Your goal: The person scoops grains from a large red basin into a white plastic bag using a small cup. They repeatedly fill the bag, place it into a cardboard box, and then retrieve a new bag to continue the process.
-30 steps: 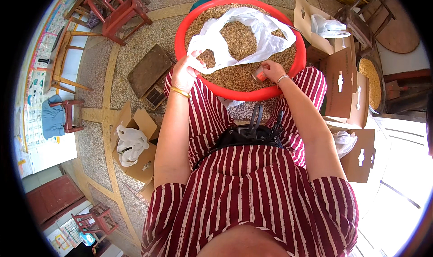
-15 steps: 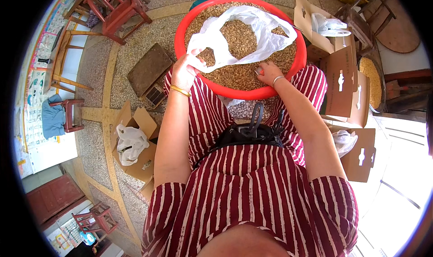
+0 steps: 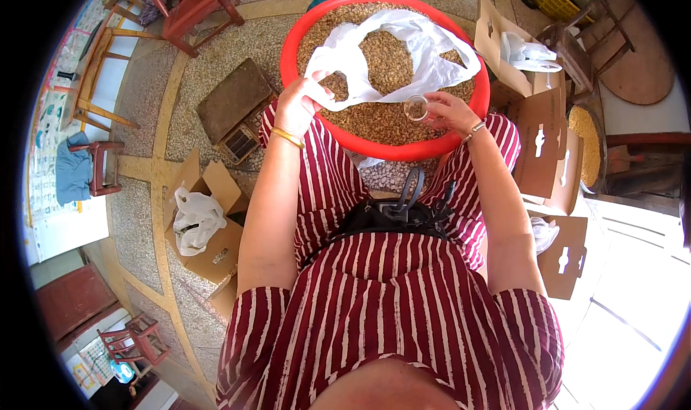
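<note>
A wide red basin [image 3: 288, 57] full of brown grain-like pieces [image 3: 392, 129] stands before my knees. My left hand [image 3: 301, 102] pinches the near left edge of a white plastic bag [image 3: 376, 23], whose mouth hangs open above the grain. In my right hand [image 3: 450, 112] is a small clear cup [image 3: 416, 108], gripped by its side with the rim facing up, just right of the bag's near edge. Whether the cup holds any grain is hard to make out.
Cardboard boxes with white bags stand at my left [image 3: 209, 248] and right [image 3: 533, 140]. Left of the basin lies a flat weighing scale [image 3: 234, 108]. A round container of yellow grain [image 3: 584, 147] is beyond the right boxes. A red wooden chair [image 3: 191, 14] stands far left.
My right hand has come up out of the grain, and the clear cup now shows in it above the surface. My left hand still keeps hold of the bag's edge.
</note>
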Demonstrator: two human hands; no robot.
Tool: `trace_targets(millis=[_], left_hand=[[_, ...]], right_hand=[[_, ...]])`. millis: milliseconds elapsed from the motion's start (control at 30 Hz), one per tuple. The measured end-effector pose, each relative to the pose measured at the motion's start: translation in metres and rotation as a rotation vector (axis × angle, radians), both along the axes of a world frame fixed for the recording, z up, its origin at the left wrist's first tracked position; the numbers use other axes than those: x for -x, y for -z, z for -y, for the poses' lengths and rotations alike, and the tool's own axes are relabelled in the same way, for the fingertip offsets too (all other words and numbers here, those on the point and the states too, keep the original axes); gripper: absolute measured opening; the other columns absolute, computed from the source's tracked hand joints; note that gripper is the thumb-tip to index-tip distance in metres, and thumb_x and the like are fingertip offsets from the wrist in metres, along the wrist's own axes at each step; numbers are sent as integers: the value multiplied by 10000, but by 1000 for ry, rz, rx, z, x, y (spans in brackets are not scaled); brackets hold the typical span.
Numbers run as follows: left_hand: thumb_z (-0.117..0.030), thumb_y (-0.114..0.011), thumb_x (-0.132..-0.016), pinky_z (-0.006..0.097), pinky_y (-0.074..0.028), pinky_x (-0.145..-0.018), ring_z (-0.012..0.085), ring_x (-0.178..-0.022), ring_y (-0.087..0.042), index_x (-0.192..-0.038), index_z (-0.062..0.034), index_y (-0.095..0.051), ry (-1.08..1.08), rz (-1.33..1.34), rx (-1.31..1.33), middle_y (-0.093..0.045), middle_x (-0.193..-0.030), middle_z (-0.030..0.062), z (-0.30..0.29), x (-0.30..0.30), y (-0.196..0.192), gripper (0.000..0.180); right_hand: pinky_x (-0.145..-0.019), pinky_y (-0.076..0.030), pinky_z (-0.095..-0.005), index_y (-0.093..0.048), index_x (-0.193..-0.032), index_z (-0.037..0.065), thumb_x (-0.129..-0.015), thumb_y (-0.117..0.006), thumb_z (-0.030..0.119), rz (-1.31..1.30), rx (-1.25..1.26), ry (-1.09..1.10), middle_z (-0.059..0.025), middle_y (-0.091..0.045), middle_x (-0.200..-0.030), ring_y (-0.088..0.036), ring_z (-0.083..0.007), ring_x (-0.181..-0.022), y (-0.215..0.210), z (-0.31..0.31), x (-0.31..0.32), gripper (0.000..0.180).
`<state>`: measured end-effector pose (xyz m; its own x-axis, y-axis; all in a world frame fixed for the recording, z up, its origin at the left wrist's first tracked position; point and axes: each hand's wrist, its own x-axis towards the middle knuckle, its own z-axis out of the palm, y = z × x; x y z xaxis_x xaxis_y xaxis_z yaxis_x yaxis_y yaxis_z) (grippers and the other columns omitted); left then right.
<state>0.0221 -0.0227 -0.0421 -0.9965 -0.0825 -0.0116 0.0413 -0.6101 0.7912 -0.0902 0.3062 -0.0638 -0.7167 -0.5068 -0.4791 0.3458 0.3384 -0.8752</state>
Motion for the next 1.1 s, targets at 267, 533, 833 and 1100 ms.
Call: trace_targets(millis=[267,533,833,1100], left_hand=[[-263,-562,-830,340,-507,-685,237,-755,-617,-1031,34,-580,-24,-41,-58,-588,-1063,185,-2,-2,-1,359],[-264,-563,-831,346,-508,-691,234,-760,-611,-1046,36,-572,-34,-29,-69,-584,-1069,178,-5,-1,-3,370],[-262,-555,-836,351,-509,-687,233,-762,-611,-1050,46,-565,-44,-50,-42,-591,-1051,174,-6,-2,-3,375],[-277,-541,-838,331,-498,-699,214,-772,-605,-1078,55,-547,-32,3,-8,-571,-1093,172,-5,-1,-5,410]], right_hand=[[-804,-452,-365,-556,-1101,128,-672,-694,204,-1129,-386,7,-140,-555,-999,-549,-270,-906,-35,61,22,457],[-860,-433,-398,-557,-1064,159,-568,-700,61,-1626,-403,-9,-89,-492,-1103,-475,-318,-1003,-58,89,38,525],[-792,-455,-310,-562,-1104,80,-687,-722,161,-873,-44,107,-90,-569,-935,-552,-195,-873,-50,58,20,454],[-702,-458,-249,-569,-1088,63,-710,-704,226,-425,-204,-349,-32,-585,-837,-541,-99,-759,27,39,-17,434]])
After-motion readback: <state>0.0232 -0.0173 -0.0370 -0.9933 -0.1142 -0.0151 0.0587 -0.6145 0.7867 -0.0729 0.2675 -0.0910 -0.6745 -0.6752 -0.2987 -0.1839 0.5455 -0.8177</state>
